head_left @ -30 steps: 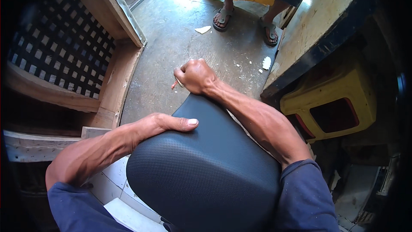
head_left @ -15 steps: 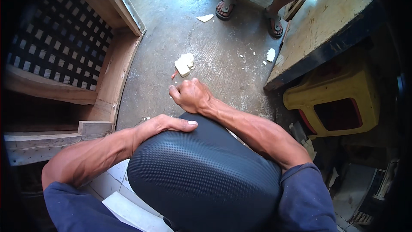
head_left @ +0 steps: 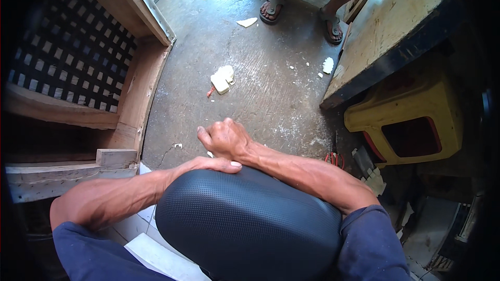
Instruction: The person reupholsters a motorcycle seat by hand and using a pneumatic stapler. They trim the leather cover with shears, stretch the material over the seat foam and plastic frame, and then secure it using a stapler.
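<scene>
On black seat (head_left: 250,224), both hands, left hand (head_left: 211,165), right hand (head_left: 225,139)

— Where does the light come from?
— From the top, in daylight: the concrete floor (head_left: 260,73) is brightest near the upper edge, almost washed out there, and the pale slab (head_left: 396,26) at upper right glares.
— And the dark parts?
— The wooden frame (head_left: 67,62) on the left sits in deep shade, and the corners go black with vignetting.
— Sharpness?
— Fair in the middle: the padded seat's (head_left: 250,224) dimpled texture reads crisply. Straight edges bow toward the rim, and detail smears at lower right.
</scene>
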A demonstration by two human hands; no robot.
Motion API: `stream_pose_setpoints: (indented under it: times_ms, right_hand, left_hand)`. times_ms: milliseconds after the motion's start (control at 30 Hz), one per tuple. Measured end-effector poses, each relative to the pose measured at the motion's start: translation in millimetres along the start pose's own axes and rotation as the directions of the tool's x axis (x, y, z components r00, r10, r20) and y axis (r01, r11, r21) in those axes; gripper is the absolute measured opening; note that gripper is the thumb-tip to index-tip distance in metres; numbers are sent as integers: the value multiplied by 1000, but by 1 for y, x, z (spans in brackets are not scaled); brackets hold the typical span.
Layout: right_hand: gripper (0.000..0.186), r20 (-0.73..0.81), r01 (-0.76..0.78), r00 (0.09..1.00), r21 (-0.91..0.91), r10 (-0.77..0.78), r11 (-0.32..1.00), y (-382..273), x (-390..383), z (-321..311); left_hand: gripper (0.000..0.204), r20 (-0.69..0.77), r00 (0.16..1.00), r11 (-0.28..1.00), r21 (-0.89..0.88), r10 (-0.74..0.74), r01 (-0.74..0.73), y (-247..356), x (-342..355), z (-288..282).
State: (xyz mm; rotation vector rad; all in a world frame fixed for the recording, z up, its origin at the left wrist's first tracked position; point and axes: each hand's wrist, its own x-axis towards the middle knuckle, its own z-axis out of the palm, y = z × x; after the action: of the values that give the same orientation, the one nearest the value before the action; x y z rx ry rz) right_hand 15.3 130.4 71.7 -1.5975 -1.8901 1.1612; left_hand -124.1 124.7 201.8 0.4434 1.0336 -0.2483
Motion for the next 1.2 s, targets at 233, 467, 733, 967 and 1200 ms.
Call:
stream_pose_setpoints:
  times_ms: [233,467,733,967,1200]
  right_hand:
    - [40,178,182,967,22,-183,983,-23,-27,14]
    - [33,232,264,932,98,-280,960,-40,-53,22]
    - [36,107,468,879,-9,-464,884,-63,-67,-3]
    - [51,-141,387,915,31,-379,922,-76,-74,4]
    - [53,-152,516,834,-123,-530,848,-98,-67,5]
  left_hand:
    - [56,-52,998,988,-152,-32,24,-9,-6,25]
    - [50,0,999,995,-90,-32,32,-20,-6,27]
    - [44,44,999,1000,22,21,-22,-32,-16,28]
    - [38,140,986,984,140,88,-107,-55,-21,31]
    - [33,208,953,905,323,219,-278,-74,-36,30]
